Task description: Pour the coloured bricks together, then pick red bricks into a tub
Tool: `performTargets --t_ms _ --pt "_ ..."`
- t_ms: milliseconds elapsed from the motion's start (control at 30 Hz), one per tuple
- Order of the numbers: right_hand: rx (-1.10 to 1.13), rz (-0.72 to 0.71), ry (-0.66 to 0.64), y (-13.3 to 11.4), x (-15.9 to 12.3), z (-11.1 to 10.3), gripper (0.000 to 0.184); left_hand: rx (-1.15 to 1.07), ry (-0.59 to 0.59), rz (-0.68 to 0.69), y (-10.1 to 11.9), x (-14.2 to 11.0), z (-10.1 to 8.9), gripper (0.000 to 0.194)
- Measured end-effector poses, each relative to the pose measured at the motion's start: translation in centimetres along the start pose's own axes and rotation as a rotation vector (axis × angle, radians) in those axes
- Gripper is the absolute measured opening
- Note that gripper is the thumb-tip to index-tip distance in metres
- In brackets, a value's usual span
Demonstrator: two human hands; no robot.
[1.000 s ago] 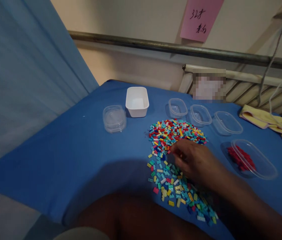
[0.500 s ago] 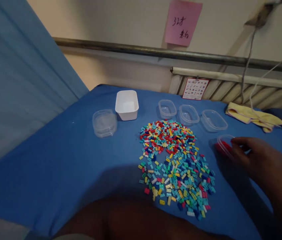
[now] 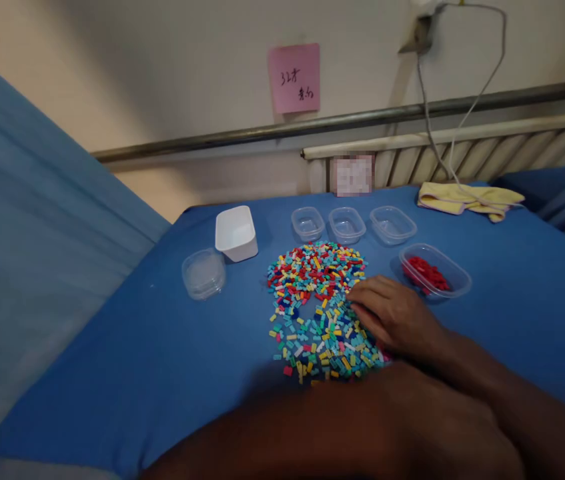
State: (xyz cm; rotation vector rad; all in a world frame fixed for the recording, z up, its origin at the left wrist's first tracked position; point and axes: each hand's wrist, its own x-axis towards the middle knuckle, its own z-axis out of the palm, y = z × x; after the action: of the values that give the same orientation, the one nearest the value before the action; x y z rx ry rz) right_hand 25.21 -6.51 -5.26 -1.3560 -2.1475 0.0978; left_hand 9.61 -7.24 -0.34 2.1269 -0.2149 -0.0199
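Observation:
My right hand point(image 3: 395, 317) reaches over the right side of a pile of small plastic building bricks point(image 3: 317, 273) in many colours. Its fingers are stretched forward, tips down at the bricks, and nothing shows held in them. Close to the camera, my left hand point(image 3: 457, 427) and forearm cross the bottom of the view, dark and blurred, with the fingers hidden. Beyond my right hand stands a clear plastic tub point(image 3: 455, 280) with red bricks point(image 3: 427, 273) inside. The pile thins out towards me into scattered bricks, partly covered by my arms.
Three clear tubs point(image 3: 347, 225) stand in a row behind the pile. To the left are a white bin point(image 3: 237, 233) and stacked clear lids point(image 3: 204, 275). A yellow cloth point(image 3: 462, 198) lies at the back right of the blue-covered table point(image 3: 127, 347), with a cable point(image 3: 449, 167) hanging onto it.
My right hand has left the tub of red bricks and moved left to the pile. My left arm has shifted right across the foreground. The camera view has turned.

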Motion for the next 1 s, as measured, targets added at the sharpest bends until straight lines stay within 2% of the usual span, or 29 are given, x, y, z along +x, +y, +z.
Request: performTargets --t_ms 100,167,200,267,333,467,700,867,1000 --pt "0.037 0.009 -0.01 0.8 0.0 0.5 0.022 0.421 0.334 -0.205 -0.7 -4.0 -5.1 0.028" --pt "0.039 0.047 -0.012 1.1 0.0 0.5 0.022 0.545 0.534 -0.374 -2.4 -6.8 -7.5 0.026" --pt "0.044 0.067 -0.01 1.2 0.0 0.5 0.022 0.6 0.576 -0.44 -3.4 -8.0 -8.3 0.026" --pt "0.077 0.093 -0.002 1.1 0.1 0.6 0.022 0.708 0.56 -0.557 -5.2 -9.6 -8.8 0.026" --pt "0.121 0.101 0.006 0.9 0.2 0.8 0.02 0.799 0.492 -0.642 -6.3 -10.2 -8.5 0.026" --pt "0.197 0.108 0.017 0.4 0.3 1.3 0.018 0.858 0.364 -0.707 -6.6 -9.6 -7.5 0.028" --pt "0.293 0.087 -0.031 -0.1 0.1 1.2 0.016 0.796 0.44 -0.768 -6.9 -9.8 -8.0 0.023" --pt "0.334 0.065 -0.024 -0.2 0.0 1.2 0.017 0.784 0.413 -0.762 -6.7 -10.2 -8.3 0.02" --pt "0.359 0.101 0.022 -0.1 0.0 1.2 0.017 0.757 0.404 -0.798 -6.2 -10.3 -8.4 0.02"
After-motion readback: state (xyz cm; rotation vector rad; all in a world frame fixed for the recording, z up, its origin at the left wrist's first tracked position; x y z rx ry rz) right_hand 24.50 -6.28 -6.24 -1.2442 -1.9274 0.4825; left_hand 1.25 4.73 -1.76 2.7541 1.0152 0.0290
